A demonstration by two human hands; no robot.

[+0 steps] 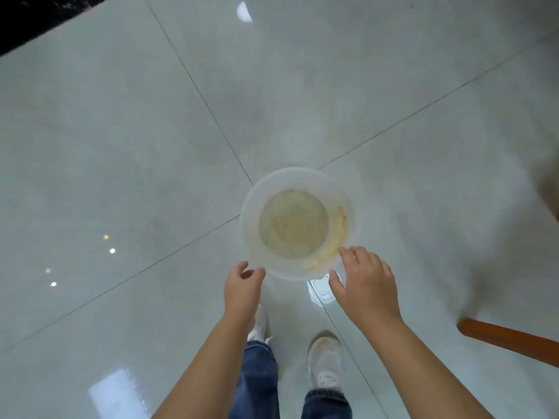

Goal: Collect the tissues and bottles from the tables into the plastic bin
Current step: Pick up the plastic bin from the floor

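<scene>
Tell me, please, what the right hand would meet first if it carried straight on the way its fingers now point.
Most likely the near rim of the plastic bin. The right hand is open, its fingertips already at that rim's near right edge, pointing up and left. Whether they touch it is unclear from above.

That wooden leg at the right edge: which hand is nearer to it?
The right hand. It hovers at the plastic bin's near right rim, partway toward the wooden leg. The left hand is at the bin's near left rim, farther away.

Just beyond the hands, the translucent white plastic bin (296,223) shows a yellowish-beige stained bottom against glossy pale grey floor tiles (121,146).
</scene>
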